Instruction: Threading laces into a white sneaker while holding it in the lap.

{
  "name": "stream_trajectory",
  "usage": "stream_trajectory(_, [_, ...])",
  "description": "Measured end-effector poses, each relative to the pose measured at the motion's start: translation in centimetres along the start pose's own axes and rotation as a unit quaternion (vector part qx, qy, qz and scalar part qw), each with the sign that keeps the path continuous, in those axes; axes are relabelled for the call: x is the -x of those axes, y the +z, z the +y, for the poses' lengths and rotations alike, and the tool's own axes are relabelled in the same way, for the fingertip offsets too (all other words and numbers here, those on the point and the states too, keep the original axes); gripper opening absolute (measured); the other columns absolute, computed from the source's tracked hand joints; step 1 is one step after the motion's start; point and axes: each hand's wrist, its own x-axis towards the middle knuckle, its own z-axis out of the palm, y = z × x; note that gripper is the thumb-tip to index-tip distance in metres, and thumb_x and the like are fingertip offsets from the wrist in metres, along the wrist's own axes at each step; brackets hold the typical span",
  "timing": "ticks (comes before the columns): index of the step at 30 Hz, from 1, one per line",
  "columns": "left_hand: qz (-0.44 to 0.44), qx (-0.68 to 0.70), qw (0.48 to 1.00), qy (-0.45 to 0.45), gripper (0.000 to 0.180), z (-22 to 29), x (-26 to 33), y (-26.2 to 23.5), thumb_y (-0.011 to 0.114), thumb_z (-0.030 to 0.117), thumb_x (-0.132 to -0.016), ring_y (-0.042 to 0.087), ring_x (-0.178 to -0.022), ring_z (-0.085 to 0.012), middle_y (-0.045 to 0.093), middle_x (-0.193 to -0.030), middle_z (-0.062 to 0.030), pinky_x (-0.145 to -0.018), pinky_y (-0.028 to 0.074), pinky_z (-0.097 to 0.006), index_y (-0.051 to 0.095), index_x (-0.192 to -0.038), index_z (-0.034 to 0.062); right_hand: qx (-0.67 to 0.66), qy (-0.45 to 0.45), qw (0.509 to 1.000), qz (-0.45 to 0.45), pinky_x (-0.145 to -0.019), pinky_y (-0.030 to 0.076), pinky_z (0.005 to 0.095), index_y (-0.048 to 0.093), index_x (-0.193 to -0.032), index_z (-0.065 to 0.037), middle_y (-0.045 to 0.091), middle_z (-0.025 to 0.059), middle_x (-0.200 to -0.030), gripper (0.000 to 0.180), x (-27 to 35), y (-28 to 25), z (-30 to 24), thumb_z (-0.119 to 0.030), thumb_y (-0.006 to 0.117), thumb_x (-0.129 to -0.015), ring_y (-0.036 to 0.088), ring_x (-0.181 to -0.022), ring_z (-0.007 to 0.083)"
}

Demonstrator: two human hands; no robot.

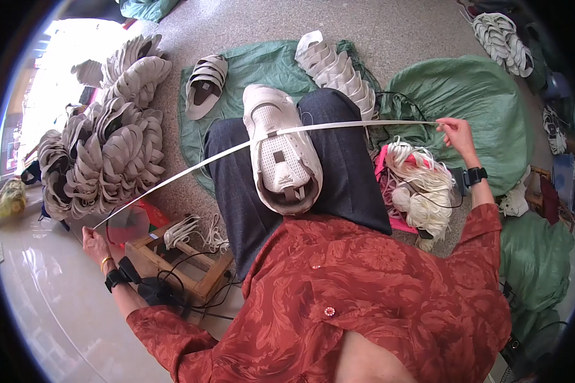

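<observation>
A white shoe upper (278, 167) rests across my lap, its toe pointing away from me and its opening toward me. A long flat white shoelace (364, 123) runs across it, passing at the lacing area near the middle of the shoe. Far out to the left, my left hand (96, 246) pinches one end of the lace. Raised on the right, my right hand (459, 137) has its fingers closed on the other end. The lace is drawn nearly taut between both hands. Its exact path through the shoe is too small to tell.
Stacked grey-white shoe uppers (108, 143) are piled at left. A single upper (206, 86) and a row of uppers (335, 71) lie on green sheeting (252, 60) ahead. A pink basket (399, 225) of white laces stands at right, a wooden frame (204, 281) at left.
</observation>
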Motion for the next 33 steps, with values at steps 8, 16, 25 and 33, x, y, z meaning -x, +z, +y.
stream_trajectory(8, [-0.023,0.01,0.998,-0.063,0.004,-3.4,-0.1,-0.2,0.053,0.008,-0.092,0.061,-0.069,-0.0239,0.061,-0.073,-0.0112,-0.066,0.049,-0.039,0.056,-0.09,0.0056,0.019,0.033,0.995,0.09,-0.055,0.057,0.0242,0.07,-0.118,0.0,0.073,0.0088,-0.09,0.028,-0.7,-7.3,8.1,-0.003,0.053,-0.097,0.066,-0.063,0.0101])
stream_trajectory(16, [-0.027,0.028,0.996,-0.074,0.005,-2.3,-0.4,0.2,0.053,0.008,-0.091,0.063,-0.067,-0.0225,0.062,-0.07,-0.0104,-0.065,0.05,-0.038,0.056,-0.089,0.0053,0.023,0.048,0.982,0.179,-0.059,0.058,0.0255,0.071,-0.117,0.0,0.073,0.0093,-0.089,0.028,0.1,-14.2,11.7,-0.001,0.052,-0.097,0.067,-0.067,0.0124])
stream_trajectory(25, [-0.035,0.039,0.997,-0.05,0.01,-2.9,-0.8,0.2,0.057,0.013,-0.094,0.066,-0.066,-0.0179,0.065,-0.072,-0.0079,-0.065,0.052,-0.035,0.056,-0.089,0.0051,0.222,0.097,0.949,0.201,-0.056,0.055,0.0249,0.074,-0.099,-0.002,0.073,0.0062,-0.077,0.016,-0.6,-13.2,9.3,-0.012,0.064,-0.092,0.066,-0.062,0.0108])
stream_trajectory(33, [-0.007,0.203,0.975,-0.086,0.013,2.1,-4.2,0.7,0.061,0.018,-0.096,0.066,-0.068,-0.0108,0.069,-0.076,-0.0031,-0.062,0.051,-0.027,0.058,-0.09,0.0066,-0.121,0.059,0.97,0.201,-0.07,0.057,0.025,0.07,-0.098,0.003,0.072,0.0091,-0.09,0.019,-3.7,-15.6,7.9,-0.015,0.066,-0.095,0.068,-0.074,0.0136])
